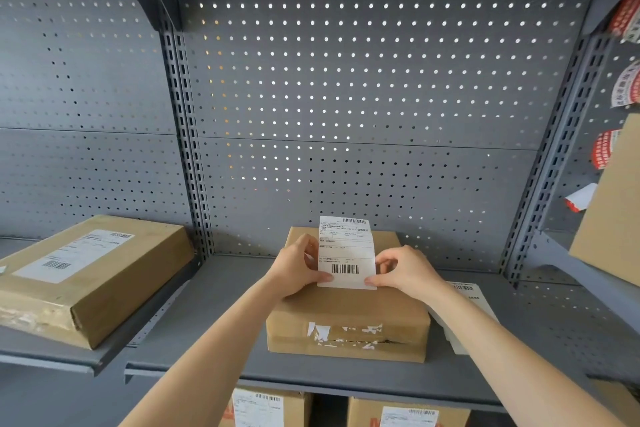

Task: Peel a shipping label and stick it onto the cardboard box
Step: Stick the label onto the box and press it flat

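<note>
A white shipping label (346,246) with barcodes stands upright over the top of a brown cardboard box (349,315) on the grey middle shelf. My left hand (298,265) pinches the label's lower left corner and my right hand (403,270) pinches its lower right corner. The label's bottom edge sits near the middle of the box top. The box front carries torn white remnants of old tape.
A larger labelled box (86,274) lies on the left shelf. Label sheets (467,298) lie right of the middle box, partly under my right arm. Another box (613,211) and red sticker rolls (627,14) are at the right. Labelled boxes (266,409) stand on the shelf below.
</note>
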{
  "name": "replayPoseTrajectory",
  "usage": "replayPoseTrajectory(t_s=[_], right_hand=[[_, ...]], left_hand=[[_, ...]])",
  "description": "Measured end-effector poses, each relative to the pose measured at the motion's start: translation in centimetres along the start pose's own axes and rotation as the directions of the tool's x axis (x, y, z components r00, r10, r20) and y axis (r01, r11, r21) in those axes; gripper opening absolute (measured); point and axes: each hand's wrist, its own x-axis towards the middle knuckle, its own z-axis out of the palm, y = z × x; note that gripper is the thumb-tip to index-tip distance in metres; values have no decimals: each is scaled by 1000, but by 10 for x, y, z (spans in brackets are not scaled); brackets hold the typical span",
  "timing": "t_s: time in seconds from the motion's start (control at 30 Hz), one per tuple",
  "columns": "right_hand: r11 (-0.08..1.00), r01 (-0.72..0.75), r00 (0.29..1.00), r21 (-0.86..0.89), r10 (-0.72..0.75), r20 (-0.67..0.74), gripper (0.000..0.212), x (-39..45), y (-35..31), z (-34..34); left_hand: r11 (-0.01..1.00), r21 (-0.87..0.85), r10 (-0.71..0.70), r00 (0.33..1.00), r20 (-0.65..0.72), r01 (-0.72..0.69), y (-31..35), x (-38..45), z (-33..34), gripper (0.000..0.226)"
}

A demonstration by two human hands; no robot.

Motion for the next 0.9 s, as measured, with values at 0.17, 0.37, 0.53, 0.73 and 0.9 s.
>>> replayPoseTrajectory(t_s=[0.17, 0.37, 0.53, 0.73, 0.9], right_hand=[[999, 3, 1000, 46, -4, 18, 31, 1, -1, -1], [991, -12, 1000, 137, 12, -2, 41, 4, 0, 2], [988, -12, 998, 154, 20, -52, 40, 9, 1, 5], [991, -9, 999, 131, 14, -44, 38, 15, 2, 8], [991, -11, 1000, 132, 14, -18, 43, 19, 5, 7]], left_hand=[[998, -53, 37, 999, 19, -36, -1, 2, 0, 62], [992, -104, 67, 997, 29, -64, 0, 5, -1, 67], [991, -113, 73, 997, -1, -73, -1, 9, -1, 56], [994, -86, 62, 998, 5, -61, -3, 14, 1, 58], [994, -84, 66, 998, 24, -63, -3, 18, 1, 63]])
